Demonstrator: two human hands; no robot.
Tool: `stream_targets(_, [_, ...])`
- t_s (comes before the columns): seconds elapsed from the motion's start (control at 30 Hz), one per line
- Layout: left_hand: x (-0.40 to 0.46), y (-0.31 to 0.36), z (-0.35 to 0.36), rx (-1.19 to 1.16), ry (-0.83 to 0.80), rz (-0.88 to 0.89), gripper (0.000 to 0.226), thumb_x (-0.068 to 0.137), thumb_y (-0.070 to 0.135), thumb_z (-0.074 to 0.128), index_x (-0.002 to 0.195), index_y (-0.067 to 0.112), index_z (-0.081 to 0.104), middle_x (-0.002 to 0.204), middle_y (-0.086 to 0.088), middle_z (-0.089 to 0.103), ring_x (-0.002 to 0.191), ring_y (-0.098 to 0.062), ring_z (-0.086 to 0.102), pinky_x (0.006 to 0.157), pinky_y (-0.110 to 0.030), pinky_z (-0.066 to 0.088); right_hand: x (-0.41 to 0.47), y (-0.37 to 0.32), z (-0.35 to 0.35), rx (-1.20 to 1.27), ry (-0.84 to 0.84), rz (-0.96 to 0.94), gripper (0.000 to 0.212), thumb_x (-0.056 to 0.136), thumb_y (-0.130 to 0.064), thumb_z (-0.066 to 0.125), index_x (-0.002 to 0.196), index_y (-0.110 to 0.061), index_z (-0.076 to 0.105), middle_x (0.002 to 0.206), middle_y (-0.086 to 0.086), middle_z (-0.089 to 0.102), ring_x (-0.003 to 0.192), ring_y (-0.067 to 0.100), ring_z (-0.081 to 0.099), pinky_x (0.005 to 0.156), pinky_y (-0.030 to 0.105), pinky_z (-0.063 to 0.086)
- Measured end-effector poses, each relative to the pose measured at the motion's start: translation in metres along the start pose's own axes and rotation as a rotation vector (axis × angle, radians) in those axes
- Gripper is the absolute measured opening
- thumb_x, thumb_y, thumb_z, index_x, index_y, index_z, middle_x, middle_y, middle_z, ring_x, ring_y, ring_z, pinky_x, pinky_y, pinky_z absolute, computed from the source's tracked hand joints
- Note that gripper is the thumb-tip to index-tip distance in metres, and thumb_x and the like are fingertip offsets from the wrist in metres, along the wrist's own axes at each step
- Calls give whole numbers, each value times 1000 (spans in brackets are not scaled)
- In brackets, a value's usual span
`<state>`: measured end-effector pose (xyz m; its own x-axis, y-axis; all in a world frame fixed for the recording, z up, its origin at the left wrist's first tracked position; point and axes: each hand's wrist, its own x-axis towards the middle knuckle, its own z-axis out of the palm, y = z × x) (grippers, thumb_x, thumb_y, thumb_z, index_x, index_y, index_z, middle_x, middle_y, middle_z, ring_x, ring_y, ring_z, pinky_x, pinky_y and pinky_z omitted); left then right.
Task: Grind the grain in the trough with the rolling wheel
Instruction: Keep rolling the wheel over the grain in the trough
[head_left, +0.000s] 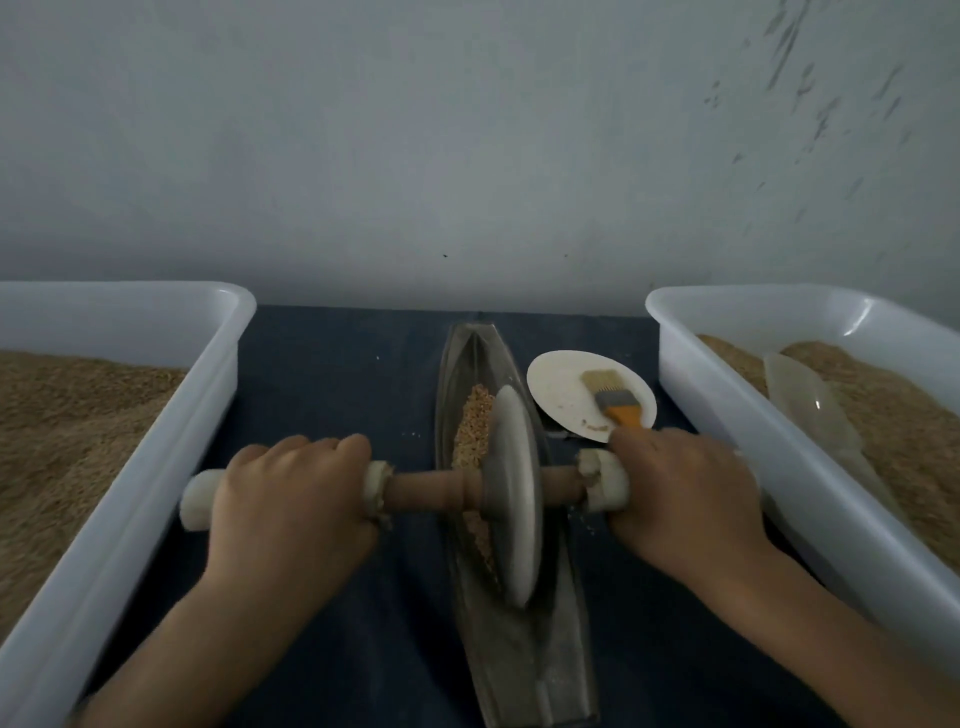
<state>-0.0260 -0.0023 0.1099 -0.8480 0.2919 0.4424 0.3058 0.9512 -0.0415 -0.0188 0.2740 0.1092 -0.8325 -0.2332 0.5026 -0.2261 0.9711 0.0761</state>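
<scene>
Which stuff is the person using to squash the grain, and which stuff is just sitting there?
In use: rolling wheel, trough, grain, left hand and right hand gripping the axle handles.

Lying about: left bin, right bin, scoop, plate, brush.

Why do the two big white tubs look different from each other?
The right tub has a see-through scoop lying on its grain; the left tub shows only grain, no tool. The grain in the left tub looks fine and smooth; in the right tub it looks a bit coarser, though the light is dim. Both are white plastic, rectangular, filled with brownish grain, and stand on either side of the trough.
</scene>
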Motion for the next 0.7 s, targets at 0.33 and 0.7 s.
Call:
stream_targets(0.33, [90,-17,47,85,94,-220,17,76,24,61,68,19,47,60,5,39,61,-19,38,63,-32,25,102,16,70,-60,32,140,25,67,-13,62,73,-19,38,71,5,59,62,21,34,60,32,21])
stream_targets(0.7, [0,-2,5,61,-77,-131,32,68,31,66,60,26,35,53,11,36,51,-11,36,47,-24,17,5,-12,-5,2,152,-32,24,56,-8,76,72,-13,60,65,4,60,62,24,54,59,31,37])
